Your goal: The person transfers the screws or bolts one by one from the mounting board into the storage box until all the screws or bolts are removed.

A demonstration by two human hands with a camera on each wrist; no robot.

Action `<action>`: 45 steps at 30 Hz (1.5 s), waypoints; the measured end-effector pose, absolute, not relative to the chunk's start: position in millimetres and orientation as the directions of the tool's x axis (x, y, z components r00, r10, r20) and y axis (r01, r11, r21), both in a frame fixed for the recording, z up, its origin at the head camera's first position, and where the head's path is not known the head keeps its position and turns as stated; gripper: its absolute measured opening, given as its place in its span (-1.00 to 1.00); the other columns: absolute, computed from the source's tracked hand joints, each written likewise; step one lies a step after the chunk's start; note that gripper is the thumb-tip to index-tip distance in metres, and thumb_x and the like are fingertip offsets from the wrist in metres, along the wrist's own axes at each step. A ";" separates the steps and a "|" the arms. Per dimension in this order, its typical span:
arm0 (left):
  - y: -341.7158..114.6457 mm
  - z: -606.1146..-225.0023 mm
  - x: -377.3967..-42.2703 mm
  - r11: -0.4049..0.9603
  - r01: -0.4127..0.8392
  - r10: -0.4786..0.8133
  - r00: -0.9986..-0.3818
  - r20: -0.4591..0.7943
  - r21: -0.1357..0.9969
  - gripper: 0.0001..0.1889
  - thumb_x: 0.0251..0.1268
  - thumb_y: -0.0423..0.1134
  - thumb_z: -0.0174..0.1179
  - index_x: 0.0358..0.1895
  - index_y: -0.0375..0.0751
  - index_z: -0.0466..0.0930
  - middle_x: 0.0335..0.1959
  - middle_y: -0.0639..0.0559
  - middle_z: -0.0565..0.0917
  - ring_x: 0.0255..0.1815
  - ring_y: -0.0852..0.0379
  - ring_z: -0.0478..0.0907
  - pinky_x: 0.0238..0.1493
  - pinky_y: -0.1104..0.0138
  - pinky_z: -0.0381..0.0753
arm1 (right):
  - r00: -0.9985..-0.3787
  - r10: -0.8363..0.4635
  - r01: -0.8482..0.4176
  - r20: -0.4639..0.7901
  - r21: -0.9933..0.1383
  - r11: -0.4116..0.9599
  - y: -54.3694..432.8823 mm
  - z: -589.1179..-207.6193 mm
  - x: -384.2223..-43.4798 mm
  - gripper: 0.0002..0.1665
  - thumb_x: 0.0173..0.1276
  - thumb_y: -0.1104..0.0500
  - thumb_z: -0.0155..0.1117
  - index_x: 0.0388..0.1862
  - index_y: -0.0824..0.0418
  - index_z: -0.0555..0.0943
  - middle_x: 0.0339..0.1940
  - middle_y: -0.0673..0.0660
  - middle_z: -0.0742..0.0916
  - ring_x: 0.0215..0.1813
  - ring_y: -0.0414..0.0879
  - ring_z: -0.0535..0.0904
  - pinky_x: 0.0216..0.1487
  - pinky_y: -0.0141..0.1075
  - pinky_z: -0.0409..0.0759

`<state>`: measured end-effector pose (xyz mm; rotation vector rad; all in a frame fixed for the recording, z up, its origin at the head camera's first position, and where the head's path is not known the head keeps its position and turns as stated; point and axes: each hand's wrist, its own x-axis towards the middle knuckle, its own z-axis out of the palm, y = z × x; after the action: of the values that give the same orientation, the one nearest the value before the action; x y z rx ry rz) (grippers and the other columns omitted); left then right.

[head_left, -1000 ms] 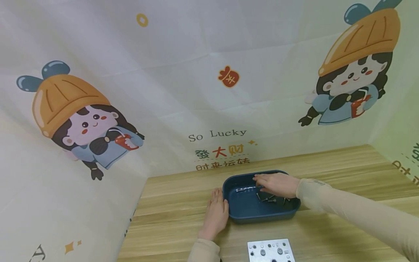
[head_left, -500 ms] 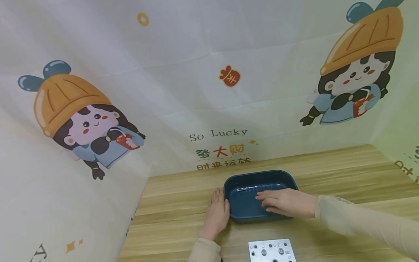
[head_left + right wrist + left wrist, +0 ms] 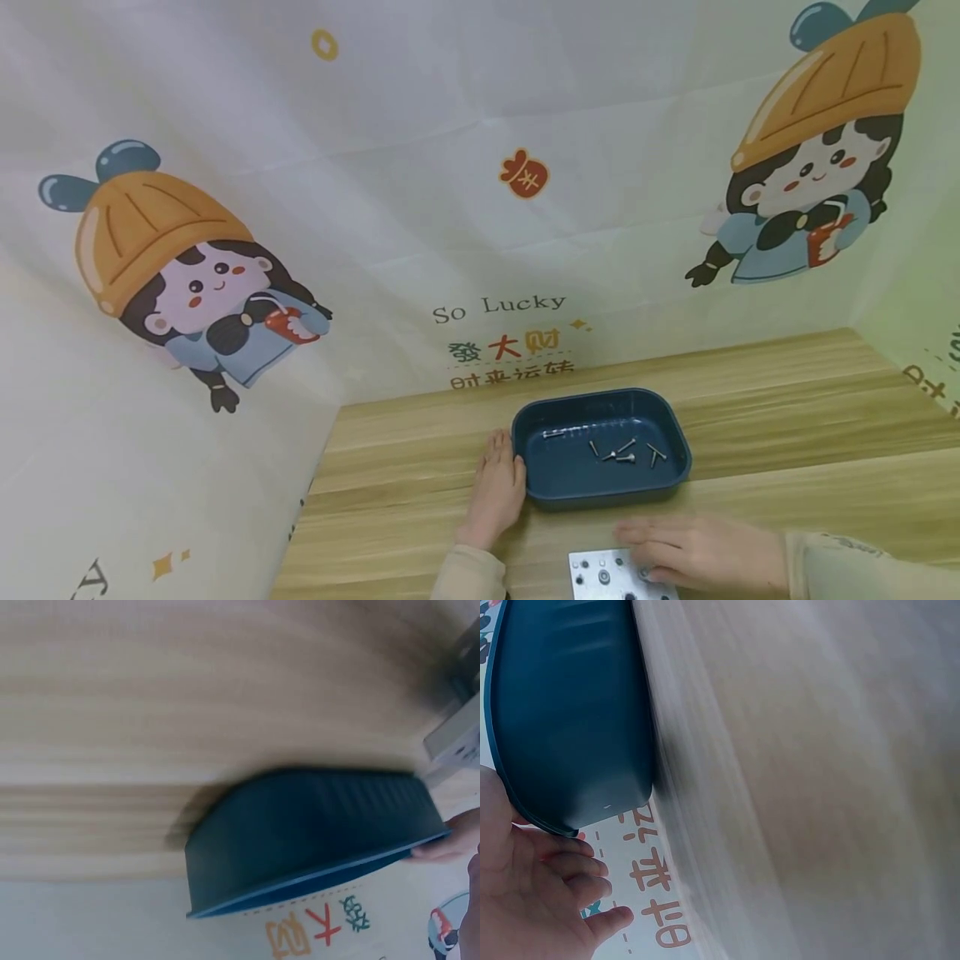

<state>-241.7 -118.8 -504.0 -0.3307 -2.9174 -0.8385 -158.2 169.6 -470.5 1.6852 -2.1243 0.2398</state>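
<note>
A dark blue tray (image 3: pixel 570 483) stands on the wooden table with several small metal screws (image 3: pixel 625 457) lying inside it. Against the tray's left wall rests my left hand (image 3: pixel 495 487), its fingers extended along the outside; the left wrist view shows the hand (image 3: pixel 540 892) beside the tray's rim. My right hand (image 3: pixel 705 550), blurred, is over the right part of a silver metal plate (image 3: pixel 600 571) with holes and round fittings. Whether a small part sits between its fingertips cannot be seen. The plate's lower edge is cut off by the frame.
The wood-grain table (image 3: pixel 787 400) runs back to a printed cloth wall (image 3: pixel 450 225) behind the tray. Another cloth side (image 3: pixel 150 467) borders the table on the left, and one (image 3: pixel 915 325) on the right.
My right hand has come out of the tray and moved toward me, to the metal plate. The screws in the tray are uncovered now. My left hand has stayed at the tray's left wall.
</note>
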 end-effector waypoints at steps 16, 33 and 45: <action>-120.1 -507.2 -241.9 0.824 0.231 0.177 -0.972 0.151 0.517 -0.47 0.56 -0.27 -0.19 0.43 -0.59 0.16 0.49 -0.45 0.19 0.54 -0.32 0.09 0.45 -0.22 0.14 | -0.318 -0.900 -0.925 0.300 -0.308 0.224 174.5 -499.2 -124.9 -0.45 0.53 0.03 0.09 0.44 0.08 0.38 0.31 0.05 0.63 0.27 -0.10 0.61 0.09 -0.38 0.63; -119.3 -505.0 -242.2 0.829 0.233 0.179 -0.972 0.153 0.509 -0.48 0.56 -0.27 -0.19 0.41 -0.59 0.19 0.48 -0.45 0.21 0.53 -0.33 0.11 0.45 -0.21 0.15 | -0.431 -0.810 -0.880 0.397 -0.383 0.280 170.6 -522.1 -111.7 -0.48 0.44 0.01 0.24 0.36 -0.02 0.49 0.19 -0.02 0.70 0.09 -0.22 0.69 0.05 -0.61 0.54; -119.7 -506.1 -242.6 0.828 0.235 0.178 -0.971 0.159 0.509 -0.48 0.55 -0.28 -0.18 0.41 -0.60 0.19 0.48 -0.45 0.21 0.54 -0.32 0.11 0.44 -0.22 0.16 | -0.528 -0.764 -0.716 0.371 -0.678 0.166 170.9 -535.8 -108.4 -0.47 0.42 0.19 0.25 0.36 0.13 0.48 0.12 0.01 0.75 0.06 -0.29 0.67 -0.02 -0.48 0.63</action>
<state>-242.6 -119.7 -506.1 -0.3286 -2.9029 -0.8283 -108.4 170.9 -535.8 1.5507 -2.4402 1.3654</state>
